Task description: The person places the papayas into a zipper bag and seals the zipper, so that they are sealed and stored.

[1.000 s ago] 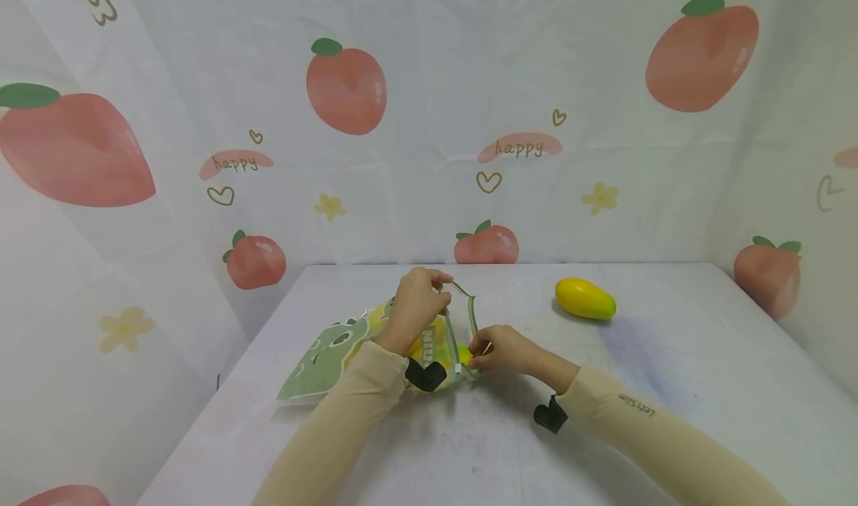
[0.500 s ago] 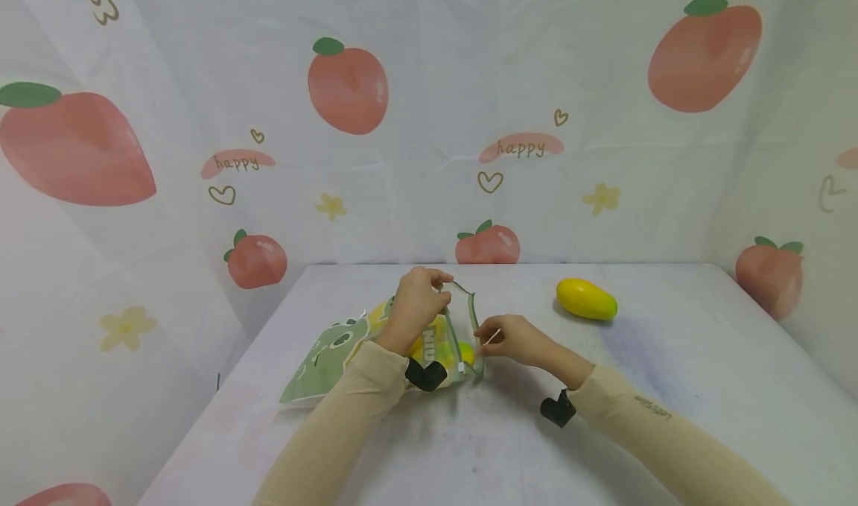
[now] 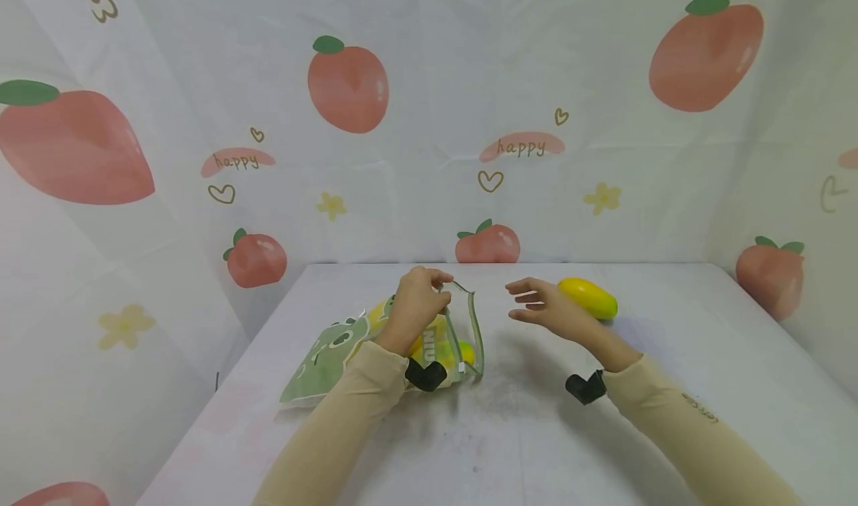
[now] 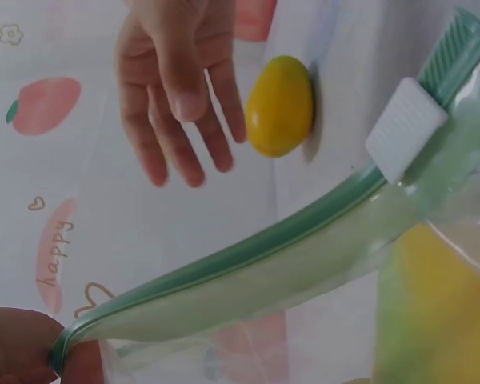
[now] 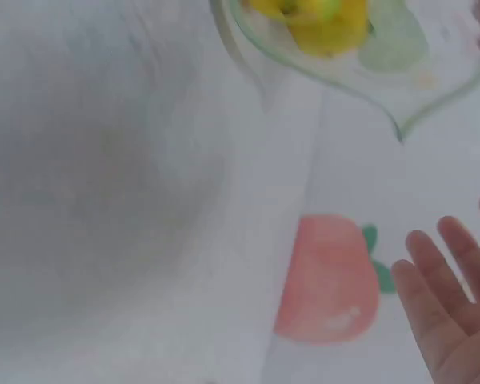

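A clear zip bag with a green-and-yellow cartoon print (image 3: 328, 364) lies on the left of the table, its mouth spread toward the right. My left hand (image 3: 417, 301) pinches the upper rim of that mouth between thumb and fingers. Inside the bag sits a yellow-green fruit (image 3: 466, 352), partly covered by the print. A white slider (image 4: 406, 130) rides on the green zip edge in the left wrist view. My right hand (image 3: 546, 306) is in the air with fingers extended, holding nothing. Just behind it a yellow papaya-like fruit (image 3: 593, 299) lies on the table, partly hidden by the hand.
The white table (image 3: 469, 446) runs back to a hanging cloth (image 3: 415, 178) printed with peaches, which also lines both sides. A black wrist-camera mount is on each wrist; the left one (image 3: 425, 375) overlaps the bag.
My right hand has let go of the bag's rim, moved up and to the right toward the loose fruit, and spread its fingers. My left hand keeps its pinch in place.
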`<state>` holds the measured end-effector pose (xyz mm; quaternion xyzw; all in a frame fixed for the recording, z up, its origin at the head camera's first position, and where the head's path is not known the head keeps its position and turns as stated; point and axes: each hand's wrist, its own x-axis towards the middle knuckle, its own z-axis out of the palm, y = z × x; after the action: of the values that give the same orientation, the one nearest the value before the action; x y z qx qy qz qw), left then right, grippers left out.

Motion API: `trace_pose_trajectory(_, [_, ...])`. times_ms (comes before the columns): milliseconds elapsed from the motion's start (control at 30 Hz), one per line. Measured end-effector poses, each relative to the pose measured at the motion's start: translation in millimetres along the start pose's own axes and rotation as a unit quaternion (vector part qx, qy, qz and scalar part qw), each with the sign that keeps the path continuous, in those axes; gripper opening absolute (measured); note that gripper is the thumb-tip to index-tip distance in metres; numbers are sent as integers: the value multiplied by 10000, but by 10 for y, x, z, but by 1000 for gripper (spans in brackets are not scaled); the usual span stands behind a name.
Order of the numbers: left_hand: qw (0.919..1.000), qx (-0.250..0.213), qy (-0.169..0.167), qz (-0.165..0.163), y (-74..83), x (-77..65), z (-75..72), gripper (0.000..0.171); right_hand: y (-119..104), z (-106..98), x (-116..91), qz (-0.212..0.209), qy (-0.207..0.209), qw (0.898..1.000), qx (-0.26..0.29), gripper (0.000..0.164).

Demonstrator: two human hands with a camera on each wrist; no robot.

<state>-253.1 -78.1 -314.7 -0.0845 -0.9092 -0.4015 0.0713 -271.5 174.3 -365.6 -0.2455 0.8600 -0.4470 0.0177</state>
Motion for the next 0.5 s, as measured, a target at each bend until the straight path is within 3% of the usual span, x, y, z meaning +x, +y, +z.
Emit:
trace_pose_trajectory(233, [10000, 47, 17, -36, -10, 7, -4, 32, 88, -239, -52, -148, 552, 9974, -442, 62])
trace_pose_trajectory(500, [10000, 16, 11, 0, -8, -2, -8, 33, 239, -421, -92, 252, 970, 9908, -906, 82])
